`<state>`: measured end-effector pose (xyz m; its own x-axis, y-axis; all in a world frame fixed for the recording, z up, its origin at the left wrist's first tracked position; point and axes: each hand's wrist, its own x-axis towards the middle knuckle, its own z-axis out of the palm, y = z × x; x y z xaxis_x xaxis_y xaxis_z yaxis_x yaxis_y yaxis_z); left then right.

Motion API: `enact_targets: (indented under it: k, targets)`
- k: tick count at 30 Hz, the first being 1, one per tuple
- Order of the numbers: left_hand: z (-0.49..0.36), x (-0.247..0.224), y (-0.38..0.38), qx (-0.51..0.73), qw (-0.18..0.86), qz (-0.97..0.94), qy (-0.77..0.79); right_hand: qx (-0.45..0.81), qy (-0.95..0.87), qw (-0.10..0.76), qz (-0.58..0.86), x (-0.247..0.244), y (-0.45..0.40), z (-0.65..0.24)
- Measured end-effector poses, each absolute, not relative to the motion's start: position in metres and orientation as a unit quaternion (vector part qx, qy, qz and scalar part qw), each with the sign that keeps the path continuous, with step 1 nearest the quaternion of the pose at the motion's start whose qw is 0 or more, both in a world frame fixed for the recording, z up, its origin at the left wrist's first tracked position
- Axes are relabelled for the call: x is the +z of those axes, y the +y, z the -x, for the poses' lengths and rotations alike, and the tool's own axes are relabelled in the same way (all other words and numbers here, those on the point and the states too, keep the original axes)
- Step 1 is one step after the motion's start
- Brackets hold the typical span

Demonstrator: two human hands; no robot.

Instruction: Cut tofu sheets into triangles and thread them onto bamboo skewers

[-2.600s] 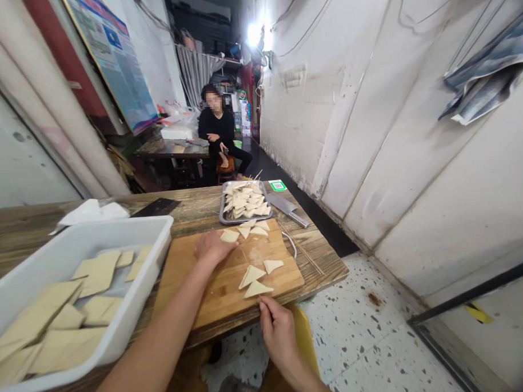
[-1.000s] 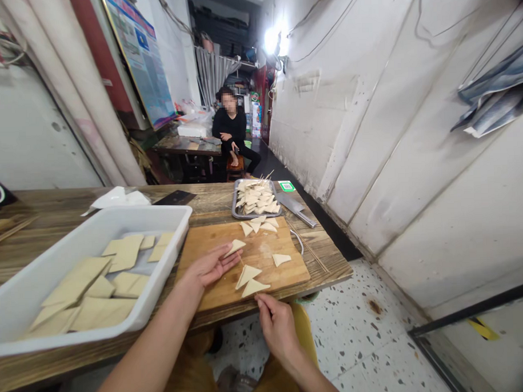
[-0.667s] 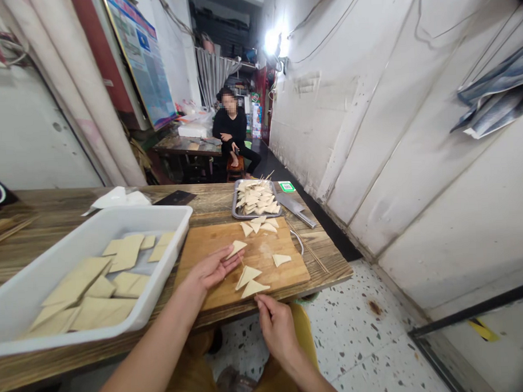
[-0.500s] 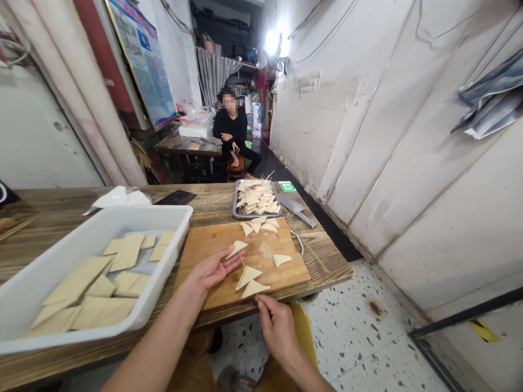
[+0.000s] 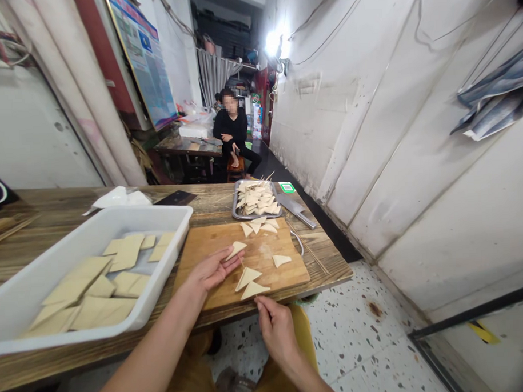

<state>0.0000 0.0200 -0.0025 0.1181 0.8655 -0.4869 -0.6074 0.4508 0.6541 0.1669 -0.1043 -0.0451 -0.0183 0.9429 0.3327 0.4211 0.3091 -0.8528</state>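
Between the thumb and fingers of my left hand point(image 5: 216, 266) is a pale tofu triangle point(image 5: 236, 250), held over the wooden cutting board point(image 5: 220, 234). My right hand point(image 5: 275, 321) is closed in a pinch on the end of a thin skewer point(image 5: 256, 299) at the board's front edge. Two triangles, one point(image 5: 255, 289) nearer me and one point(image 5: 249, 277) behind it, are lined up between my hands on the skewer, which they mostly hide. Another triangle point(image 5: 282, 260) lies on the board's right side, and several more point(image 5: 258, 225) are at its back edge.
A white tub point(image 5: 183, 221) with flat tofu pieces stands left. Behind the board are a metal tray point(image 5: 236, 210) of skewered triangles and a cleaver point(image 5: 294, 207). Loose skewers point(image 5: 312, 252) lie right. A person point(image 5: 231, 128) sits beyond the table.
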Motion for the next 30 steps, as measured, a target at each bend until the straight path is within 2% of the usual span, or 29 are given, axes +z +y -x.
enact_targets:
  k: [30]
  targets:
    - [-0.013,-0.004,0.006,0.509,0.694,-0.203,0.468,0.258,-0.672,0.468,0.512,-0.033,-0.105,-0.16]
